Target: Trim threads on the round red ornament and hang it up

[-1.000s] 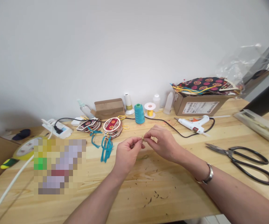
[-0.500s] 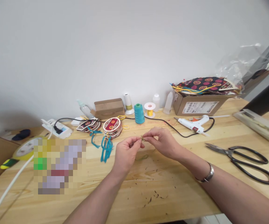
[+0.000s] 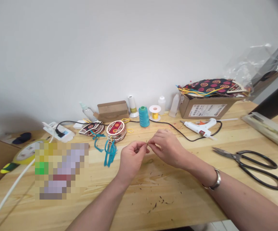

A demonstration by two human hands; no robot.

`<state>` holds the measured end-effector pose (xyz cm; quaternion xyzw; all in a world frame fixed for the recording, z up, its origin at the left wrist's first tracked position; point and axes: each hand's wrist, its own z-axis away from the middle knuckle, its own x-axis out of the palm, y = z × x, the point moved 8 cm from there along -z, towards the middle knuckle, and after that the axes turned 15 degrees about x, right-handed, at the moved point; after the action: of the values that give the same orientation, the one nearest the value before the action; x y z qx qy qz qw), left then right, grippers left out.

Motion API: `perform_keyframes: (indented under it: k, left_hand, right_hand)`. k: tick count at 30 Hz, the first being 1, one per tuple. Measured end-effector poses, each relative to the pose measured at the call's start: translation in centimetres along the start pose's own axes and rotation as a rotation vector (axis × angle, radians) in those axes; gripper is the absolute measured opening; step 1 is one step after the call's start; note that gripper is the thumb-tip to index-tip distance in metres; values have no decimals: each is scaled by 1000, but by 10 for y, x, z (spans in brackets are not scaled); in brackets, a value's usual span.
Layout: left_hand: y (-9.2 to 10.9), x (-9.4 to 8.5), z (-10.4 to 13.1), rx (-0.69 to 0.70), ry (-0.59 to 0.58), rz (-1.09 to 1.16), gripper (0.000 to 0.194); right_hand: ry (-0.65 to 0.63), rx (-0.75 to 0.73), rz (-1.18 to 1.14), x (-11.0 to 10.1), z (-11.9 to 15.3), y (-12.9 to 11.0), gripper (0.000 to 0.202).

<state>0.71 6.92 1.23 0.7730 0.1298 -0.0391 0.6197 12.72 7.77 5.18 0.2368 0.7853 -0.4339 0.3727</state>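
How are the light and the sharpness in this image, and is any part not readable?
Head view: soft light on the wall; head view: diffuse shadow on the table below the left hand and right hand; head view: tiny item between them too small to identify; head view: a pixelated block hides detail at left.

From my end, I see the left hand (image 3: 132, 158) and right hand (image 3: 169, 146) pinching a thin cord (image 3: 147, 143) above the surface (image 3: 139, 199); scissors (image 3: 236, 157) lie toward its right edge, a teal spool (image 3: 144, 118) near its back edge.
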Motion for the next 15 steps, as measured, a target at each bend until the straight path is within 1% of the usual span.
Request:
perform_keyframes:
  k: [5,9,12,15]
  left_hand:
    - [1,1,0,-20,-6,21,9]
    - [-2,2,-1,-18,-39,34,11]
    - [-9,3,-1,-15,-64,98,15]
    - [-15,5,-1,-31,-95,193,18]
  right_hand:
    - [3,22,-24,-1,1,1,18]
    - [-26,84,-119,-2,-1,5,16]
    - [-61,179,-229,-2,-3,13,13]
    - [-150,284,-387,2,-5,21,13]
